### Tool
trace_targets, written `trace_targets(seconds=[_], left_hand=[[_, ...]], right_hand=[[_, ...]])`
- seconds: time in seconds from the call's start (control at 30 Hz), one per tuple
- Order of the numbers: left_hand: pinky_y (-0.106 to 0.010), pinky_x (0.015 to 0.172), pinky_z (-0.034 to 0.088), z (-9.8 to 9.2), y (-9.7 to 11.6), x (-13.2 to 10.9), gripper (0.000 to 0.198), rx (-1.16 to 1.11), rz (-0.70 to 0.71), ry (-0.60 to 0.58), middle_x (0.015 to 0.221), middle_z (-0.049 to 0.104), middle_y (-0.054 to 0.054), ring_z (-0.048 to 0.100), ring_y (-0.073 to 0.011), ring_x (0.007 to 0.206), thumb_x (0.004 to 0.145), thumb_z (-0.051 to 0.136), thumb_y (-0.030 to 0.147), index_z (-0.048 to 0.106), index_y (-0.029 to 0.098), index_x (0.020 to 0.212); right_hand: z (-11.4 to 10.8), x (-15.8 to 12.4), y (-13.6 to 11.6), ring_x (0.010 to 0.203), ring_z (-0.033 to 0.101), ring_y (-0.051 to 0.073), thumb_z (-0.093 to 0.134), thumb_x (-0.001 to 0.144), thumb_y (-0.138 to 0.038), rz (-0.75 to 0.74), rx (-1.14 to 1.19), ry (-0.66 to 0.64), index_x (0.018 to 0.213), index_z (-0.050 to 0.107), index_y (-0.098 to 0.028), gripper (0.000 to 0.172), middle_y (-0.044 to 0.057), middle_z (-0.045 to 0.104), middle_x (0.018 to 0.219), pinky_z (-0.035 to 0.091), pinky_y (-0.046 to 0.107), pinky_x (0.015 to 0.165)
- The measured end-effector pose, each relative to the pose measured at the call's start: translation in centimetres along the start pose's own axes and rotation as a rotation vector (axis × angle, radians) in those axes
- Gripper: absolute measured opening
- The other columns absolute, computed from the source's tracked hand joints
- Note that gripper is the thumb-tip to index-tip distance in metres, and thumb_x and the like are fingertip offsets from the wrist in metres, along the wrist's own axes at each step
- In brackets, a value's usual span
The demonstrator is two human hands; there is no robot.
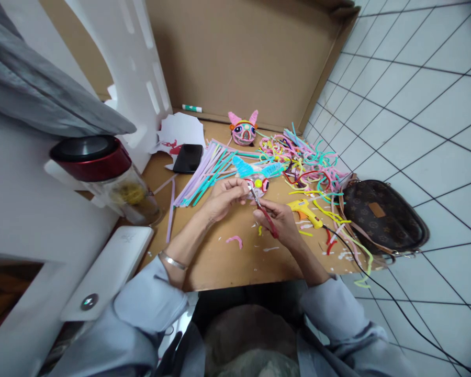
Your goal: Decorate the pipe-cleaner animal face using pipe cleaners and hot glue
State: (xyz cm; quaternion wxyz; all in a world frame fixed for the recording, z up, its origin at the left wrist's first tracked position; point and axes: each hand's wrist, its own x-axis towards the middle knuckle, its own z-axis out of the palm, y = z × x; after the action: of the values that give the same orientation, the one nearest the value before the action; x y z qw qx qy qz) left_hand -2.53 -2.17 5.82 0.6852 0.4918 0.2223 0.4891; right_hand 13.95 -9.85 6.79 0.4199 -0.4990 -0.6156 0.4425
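My right hand (280, 217) is closed around red-handled scissors (270, 222), whose metal blades point up and left. The blade tips meet the fingertips of my left hand (227, 198), which pinches something small and whitish that I cannot make out. Just behind both hands sits a pipe-cleaner animal head with blue ears (243, 166), a yellow nose and red-rimmed eyes; my fingers cover part of it. Farther back stands a finished-looking pink-eared head (244, 132) with blue eyes. A bundle of lilac and turquoise pipe cleaners (204, 173) lies left of the blue-eared head.
Tangled coloured pipe cleaners (302, 159) cover the table's back right. A yellow glue gun (306, 212) with a black cord lies beside my right hand, near a brown handbag (382, 217). At left are a phone (188, 158), a glass bottle (129, 193) and a white power bank (110, 272).
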Motion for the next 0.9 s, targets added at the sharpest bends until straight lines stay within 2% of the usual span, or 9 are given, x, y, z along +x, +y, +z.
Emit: trace_targets(seconds=[0.2, 0.53, 0.9], left_hand=[[-0.021, 0.052, 0.04, 0.1, -0.1, 0.1, 0.031, -0.037, -0.017, 0.003, 0.058, 0.055, 0.002, 0.049, -0.0074, 0.053, 0.063, 0.083, 0.036, 0.063, 0.013, 0.067], [-0.021, 0.052, 0.039, 0.9, 0.0, -0.2, 0.04, -0.011, -0.06, 0.022, 0.059, 0.058, 0.001, 0.049, -0.0078, 0.054, 0.056, 0.09, 0.042, 0.063, 0.014, 0.065], [-0.022, 0.055, 0.037, 0.6, 0.0, -0.2, 0.029, -0.015, -0.055, 0.006, 0.056, 0.056, 0.003, 0.049, -0.0072, 0.05, 0.06, 0.082, 0.034, 0.061, 0.014, 0.063]], right_hand=[[0.0, 0.0, -0.3, 0.052, 0.034, 0.008, 0.07, 0.073, -0.068, -0.034, 0.021, 0.011, 0.097, 0.072, -0.016, 0.058, -0.006, 0.039, 0.06, 0.032, 0.021, 0.047], [0.0, 0.1, -0.2, 0.052, 0.034, 0.007, 0.074, 0.071, -0.065, -0.023, 0.04, 0.022, 0.096, 0.072, -0.016, 0.056, -0.006, 0.041, 0.059, 0.029, 0.021, 0.047], [0.0, -0.1, 0.1, 0.049, 0.033, 0.007, 0.073, 0.073, -0.062, 0.007, 0.018, 0.016, 0.098, 0.072, -0.015, 0.053, -0.007, 0.041, 0.058, 0.028, 0.022, 0.044]])
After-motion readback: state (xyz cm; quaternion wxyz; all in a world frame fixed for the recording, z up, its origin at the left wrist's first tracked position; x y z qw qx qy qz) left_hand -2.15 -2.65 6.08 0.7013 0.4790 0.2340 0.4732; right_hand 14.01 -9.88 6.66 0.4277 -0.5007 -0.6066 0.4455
